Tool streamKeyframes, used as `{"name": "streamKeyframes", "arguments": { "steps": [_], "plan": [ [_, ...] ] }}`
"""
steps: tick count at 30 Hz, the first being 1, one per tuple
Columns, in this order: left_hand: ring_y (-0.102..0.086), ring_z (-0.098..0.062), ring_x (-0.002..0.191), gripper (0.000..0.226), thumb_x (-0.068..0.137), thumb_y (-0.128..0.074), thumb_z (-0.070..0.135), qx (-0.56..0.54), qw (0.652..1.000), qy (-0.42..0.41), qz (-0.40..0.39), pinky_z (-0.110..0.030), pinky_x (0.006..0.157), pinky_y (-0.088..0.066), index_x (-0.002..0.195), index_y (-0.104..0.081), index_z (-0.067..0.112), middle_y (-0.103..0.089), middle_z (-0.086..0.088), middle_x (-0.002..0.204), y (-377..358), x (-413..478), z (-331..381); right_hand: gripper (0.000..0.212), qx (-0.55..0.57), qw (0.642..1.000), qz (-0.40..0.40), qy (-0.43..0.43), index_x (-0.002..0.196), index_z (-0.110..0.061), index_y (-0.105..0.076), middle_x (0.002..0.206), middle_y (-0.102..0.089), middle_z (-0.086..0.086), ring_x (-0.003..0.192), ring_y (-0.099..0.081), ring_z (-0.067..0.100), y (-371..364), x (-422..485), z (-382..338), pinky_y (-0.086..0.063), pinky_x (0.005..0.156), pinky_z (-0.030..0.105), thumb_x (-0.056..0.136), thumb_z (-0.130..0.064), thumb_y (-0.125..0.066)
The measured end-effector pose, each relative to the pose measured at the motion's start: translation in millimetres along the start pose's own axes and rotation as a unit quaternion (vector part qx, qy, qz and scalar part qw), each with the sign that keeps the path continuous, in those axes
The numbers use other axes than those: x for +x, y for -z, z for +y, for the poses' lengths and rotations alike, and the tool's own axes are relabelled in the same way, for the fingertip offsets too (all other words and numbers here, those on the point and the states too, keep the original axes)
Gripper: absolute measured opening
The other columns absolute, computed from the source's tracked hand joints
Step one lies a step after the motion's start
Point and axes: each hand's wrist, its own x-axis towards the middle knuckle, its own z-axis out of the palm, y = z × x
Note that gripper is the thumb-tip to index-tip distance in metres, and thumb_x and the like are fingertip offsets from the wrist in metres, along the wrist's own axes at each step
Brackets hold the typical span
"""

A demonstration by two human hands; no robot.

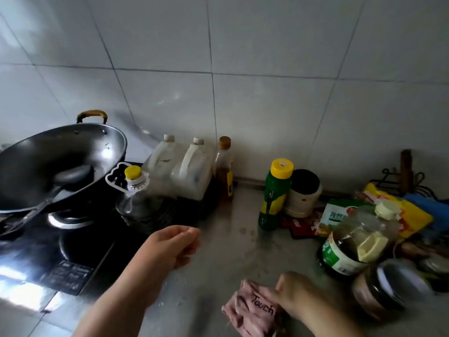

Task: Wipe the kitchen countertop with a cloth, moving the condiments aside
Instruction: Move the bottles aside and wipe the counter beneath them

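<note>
From the head view, the right hand (pixel 294 296) sits at the near edge of the countertop (pixel 230 210) and grasps a pink cloth (pixel 251 310), which lies bunched on the steel just to that hand's left. The fingers are blurred, so the exact hold is hard to read, but the cloth looks pinched under the thumb. The left hand (pixel 173 246) hangs above the counter beside the stove (pixel 73 261), loosely curled with nothing in it. The condiments stand in two groups with a bare strip between them. On the left, by the wok (pixel 56 164), are an oil bottle (pixel 136 190), two white jugs (pixel 181 166) and a brown-capped bottle (pixel 224 166), all against the wall. On the right are a green bottle (pixel 275 193) touching a dark-lidded jar (pixel 303 193), some packets (pixel 340 215) behind a big green-labelled bottle (pixel 349 249), and a brown jar (pixel 388 288) nearest the cloth. As for progress, the middle strip seems cleared for wiping, yet faint spots show on it ahead of the cloth, so I judge that the wipe is at an early or middle stage. The steel under both groups is probably not yet wiped. The left group crowds the stove edge, and the empty left hand is well placed to shift it. The right group, packed close, will likely need moving onto the strip once that is done.
</note>
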Motion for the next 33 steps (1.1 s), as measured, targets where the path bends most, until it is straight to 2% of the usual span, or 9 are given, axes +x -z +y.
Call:
{"name": "streamKeyframes", "arguments": {
  "steps": [3,8,13,18,20,23,26,29,33],
  "plan": [
    [-0.059,-0.021,0.081,0.016,0.089,-0.060,0.018,-0.013,1.000,0.001,-0.003,-0.036,0.078,-0.044,0.091,-0.071,0.007,-0.070,-0.005,0.074,10,7,-10,0.029,-0.026,0.999,-0.020,0.000,0.072,-0.023,-0.046,0.097,-0.068,0.000,0.101,-0.064,0.019,-28,9,0,-0.035,0.070,0.024,0.080,-0.047,-0.059],
    [-0.059,-0.017,0.075,0.017,0.089,-0.059,0.017,0.006,1.000,0.018,-0.007,-0.033,0.076,-0.045,0.093,-0.070,0.005,-0.070,-0.006,0.075,24,21,-18,0.029,0.118,0.990,0.047,0.064,0.066,-0.026,-0.048,0.076,-0.063,-0.010,0.082,-0.064,0.004,-23,8,-18,-0.044,0.067,0.021,0.086,-0.041,-0.063],
    [-0.058,-0.014,0.071,0.017,0.089,-0.061,0.021,0.035,0.998,0.021,-0.041,-0.031,0.073,-0.045,0.092,-0.071,0.007,-0.070,-0.001,0.072,28,38,-19,0.019,0.331,0.919,0.189,0.096,0.083,-0.021,-0.047,0.067,-0.053,-0.005,0.059,-0.051,-0.003,9,-3,-55,-0.039,0.054,0.015,0.095,-0.035,-0.051],
    [-0.060,-0.013,0.069,0.014,0.090,-0.061,0.021,0.077,0.995,0.005,-0.057,-0.034,0.074,-0.048,0.089,-0.070,0.011,-0.070,0.001,0.070,27,58,-14,0.009,0.386,0.838,0.369,0.112,0.094,-0.018,-0.049,0.093,-0.061,-0.008,0.087,-0.058,-0.011,31,4,-82,-0.042,0.071,0.001,0.093,-0.022,-0.057],
    [-0.057,-0.013,0.066,0.010,0.089,-0.062,0.022,0.090,0.994,-0.008,-0.059,-0.034,0.070,-0.046,0.090,-0.070,0.015,-0.067,0.002,0.069,21,68,-9,0.027,0.302,0.869,0.377,0.107,0.113,-0.023,-0.050,0.114,-0.054,-0.007,0.105,-0.054,-0.007,26,25,-79,-0.040,0.085,0.002,0.090,-0.022,-0.064],
    [-0.061,-0.011,0.073,0.023,0.083,-0.067,0.030,0.122,0.990,-0.056,-0.035,-0.035,0.072,-0.051,0.106,-0.065,0.027,-0.068,0.008,0.087,7,88,1,0.060,0.151,0.952,0.249,0.088,0.144,-0.024,-0.033,0.156,-0.018,-0.001,0.142,-0.026,0.014,-7,59,-72,-0.028,0.113,0.023,0.091,-0.030,-0.061],
    [-0.060,-0.004,0.100,0.051,0.084,-0.067,0.030,0.196,0.973,-0.125,0.005,-0.022,0.081,-0.049,0.131,-0.049,0.036,-0.056,0.017,0.121,-14,108,22,0.059,0.041,0.973,0.203,0.101,0.149,-0.011,-0.033,0.161,-0.012,0.011,0.148,-0.018,0.027,-53,89,-68,-0.020,0.116,0.030,0.100,-0.045,-0.035],
    [-0.046,-0.008,0.125,0.072,0.083,-0.065,0.036,0.237,0.959,-0.151,0.038,-0.036,0.101,-0.047,0.144,-0.027,0.038,-0.042,0.015,0.140,-34,134,40,0.083,-0.047,0.983,0.157,0.081,0.149,0.000,-0.027,0.158,-0.009,0.024,0.148,-0.011,0.037,-85,124,-54,-0.008,0.122,0.044,0.097,-0.053,0.011],
    [-0.031,-0.017,0.140,0.086,0.082,-0.065,0.042,0.283,0.940,-0.176,0.075,-0.041,0.114,-0.032,0.149,-0.012,0.032,-0.029,0.000,0.154,-58,171,59,0.065,-0.045,0.973,0.219,0.062,0.148,0.004,-0.023,0.156,-0.019,0.026,0.147,-0.019,0.036,-78,145,-61,-0.020,0.117,0.045,0.103,-0.042,-0.026]
  ]
}}
